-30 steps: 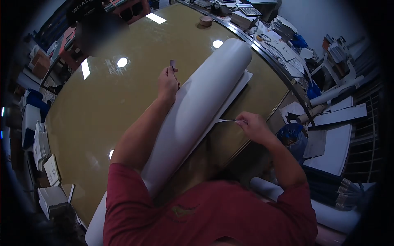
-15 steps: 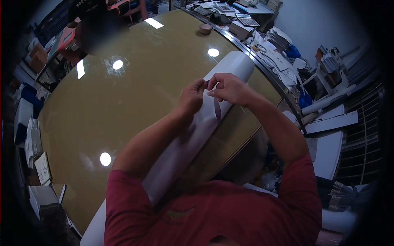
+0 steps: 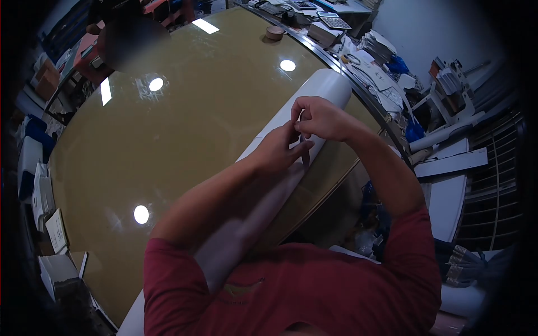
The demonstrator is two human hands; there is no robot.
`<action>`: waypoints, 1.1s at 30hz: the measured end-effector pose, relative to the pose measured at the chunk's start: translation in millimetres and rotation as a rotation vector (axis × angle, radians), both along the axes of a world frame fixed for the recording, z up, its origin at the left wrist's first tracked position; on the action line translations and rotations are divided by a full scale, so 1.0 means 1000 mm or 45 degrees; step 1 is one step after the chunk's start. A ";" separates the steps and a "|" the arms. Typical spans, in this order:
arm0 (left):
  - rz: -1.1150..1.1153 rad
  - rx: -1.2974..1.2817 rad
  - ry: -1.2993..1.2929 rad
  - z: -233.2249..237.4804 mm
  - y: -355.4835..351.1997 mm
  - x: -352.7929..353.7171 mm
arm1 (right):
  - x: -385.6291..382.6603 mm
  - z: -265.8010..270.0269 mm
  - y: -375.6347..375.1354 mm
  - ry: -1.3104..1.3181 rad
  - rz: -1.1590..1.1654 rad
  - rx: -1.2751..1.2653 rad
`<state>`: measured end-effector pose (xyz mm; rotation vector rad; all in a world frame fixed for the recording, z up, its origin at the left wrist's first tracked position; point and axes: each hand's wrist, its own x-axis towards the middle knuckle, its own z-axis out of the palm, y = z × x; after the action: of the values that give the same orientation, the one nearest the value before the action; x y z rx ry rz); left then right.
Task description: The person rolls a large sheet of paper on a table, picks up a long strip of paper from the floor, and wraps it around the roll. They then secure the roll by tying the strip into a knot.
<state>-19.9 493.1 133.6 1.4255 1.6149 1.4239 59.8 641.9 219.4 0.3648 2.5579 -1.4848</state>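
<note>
A long white roll of sheet material (image 3: 328,85) lies diagonally on the glossy olive table (image 3: 168,140), running from my chest toward the table's far right edge. Both my hands meet on the roll's upper part. My left hand (image 3: 279,150) rests on the roll with its fingers stretched out flat, touching the surface. My right hand (image 3: 320,119) is just beyond it, fingertips pinched on a thin greyish strip (image 3: 306,157) that hangs down over the roll between the two hands. What the strip is made of is not clear.
A small round tape roll (image 3: 274,32) sits at the table's far end, with calculators (image 3: 334,21) and paper piles behind it. Another person (image 3: 129,33) stands at the far left. More white rolls and boards (image 3: 448,162) lie off the right edge; boxes (image 3: 56,229) are at the left.
My right hand left the sheet's loose edge and came up to meet the left on the roll. The sheet now lies wrapped against the roll, and my left hand has flattened onto it.
</note>
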 end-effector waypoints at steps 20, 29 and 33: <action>-0.035 -0.177 -0.469 -0.012 -0.013 -0.043 | 0.008 -0.035 -0.004 0.383 -0.235 0.071; -0.300 -0.093 -0.841 -0.016 -0.023 -0.099 | -0.009 -0.043 -0.046 0.814 -0.271 0.361; -0.387 -0.099 -0.701 -0.021 -0.028 -0.112 | -0.008 -0.064 -0.070 1.127 0.092 0.863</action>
<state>-131.5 464.8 112.2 1.0529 1.0470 1.3952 51.4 572.0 155.0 -0.4318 3.6730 -0.7738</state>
